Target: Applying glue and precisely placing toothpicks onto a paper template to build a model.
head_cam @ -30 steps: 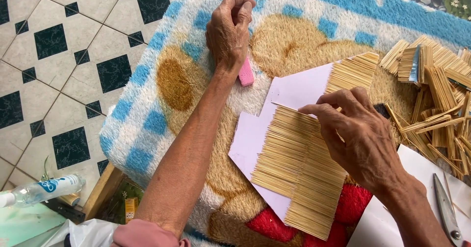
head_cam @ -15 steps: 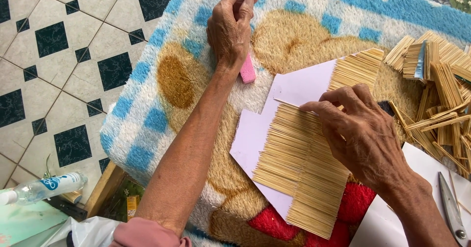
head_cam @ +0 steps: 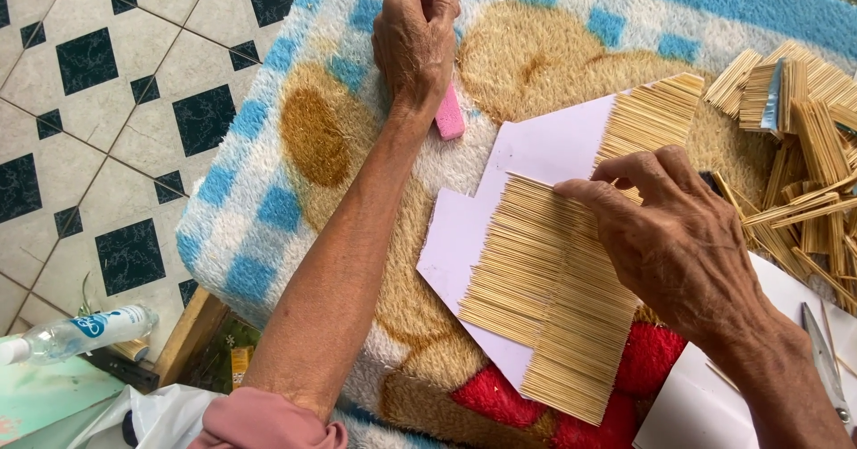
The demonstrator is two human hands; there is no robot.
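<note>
Head view. Your right hand (head_cam: 678, 244) lies flat on the sheet of thin sticks (head_cam: 558, 293), fingertips (head_cam: 580, 192) pressing its upper edge; the hand is spread, clenched on nothing. The sticks lie side by side on a pale card (head_cam: 536, 150), which rests on the fluffy blanket (head_cam: 268, 208) covering the tabletop. Keep the pressure even and straight down, so that the rows stay parallel and none rides over its neighbour. Your left hand (head_cam: 418, 34), beyond the card's far left corner, is closed around a pink stick (head_cam: 449, 114) whose lower end shows below the palm. Hold it clear of the card while the right hand presses. Loose stick bundles (head_cam: 794, 101) lie to the card's right, scissors (head_cam: 826, 364) near its lower right, and a plastic bottle (head_cam: 85, 331) well to its left.
</note>
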